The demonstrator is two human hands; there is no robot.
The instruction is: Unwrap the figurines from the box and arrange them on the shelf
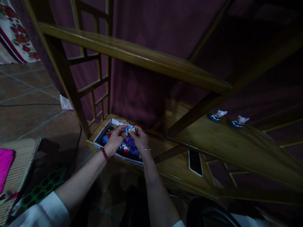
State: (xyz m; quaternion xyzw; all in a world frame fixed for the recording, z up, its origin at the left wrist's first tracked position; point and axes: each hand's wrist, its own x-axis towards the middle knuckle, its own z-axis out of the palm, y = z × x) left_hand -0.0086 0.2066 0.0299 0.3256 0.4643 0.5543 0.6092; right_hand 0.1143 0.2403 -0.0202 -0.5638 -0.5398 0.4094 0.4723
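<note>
Over a white-rimmed cardboard box (98, 145), my two hands meet on a small white-and-blue figurine (131, 128). My left hand (115, 138), with a red bead bracelet at the wrist, pinches its left side near a light-blue part. From the right, the fingers of my right hand (140, 137) close on the same figurine; a silver bracelet circles that wrist. Below them, the box holds many small blue, red, white and dark parts (127, 146), too dim to tell apart. My fingers hide some of the figurine.
The box stands on a low wooden shelf, framed by a wooden rail (132, 56) above and lattice on the left. Two small figurines (217, 116) on dark bases stand on a higher shelf (213, 138). A phone (195, 162) lies lower right; a woven mat (23, 160) is at left.
</note>
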